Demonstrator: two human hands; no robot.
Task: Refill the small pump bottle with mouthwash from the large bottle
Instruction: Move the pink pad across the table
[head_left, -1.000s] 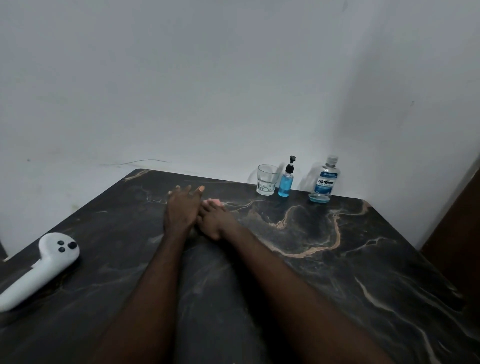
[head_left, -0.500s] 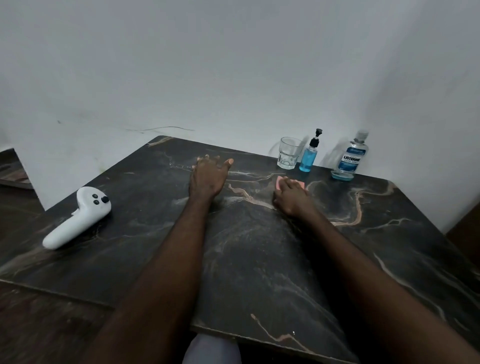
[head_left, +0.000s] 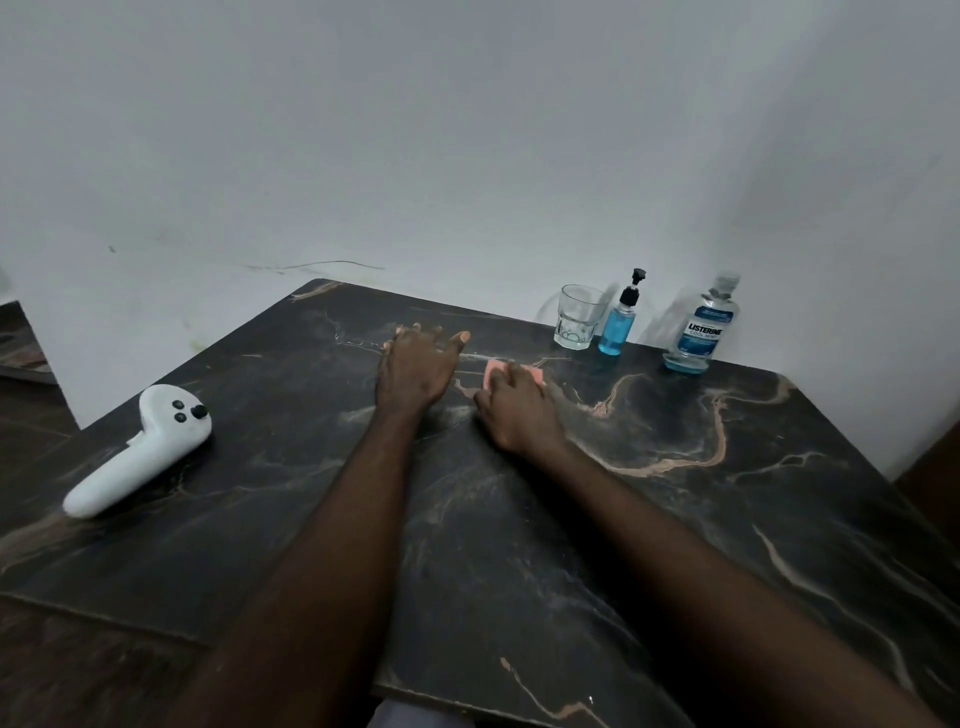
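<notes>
The small pump bottle (head_left: 618, 322) stands near the table's (head_left: 519, 545) far right corner, between a glass (head_left: 576, 317) and the Listerine bottle (head_left: 701, 327). The left hand (head_left: 415, 371) lies flat, fingers spread, empty. The right hand (head_left: 519, 410) curls over a pink sponge (head_left: 493, 371).

Your right hand (head_left: 519, 410) covers most of a pink object (head_left: 494, 372); only two corners show, so you can't tell what it is. Large bottle (head_left: 701, 327): cap blurred against the wall, small label print unreadable. Table (head_left: 675, 519) cut off at the right and bottom edges. Both your forearms run out at the bottom edge.
</notes>
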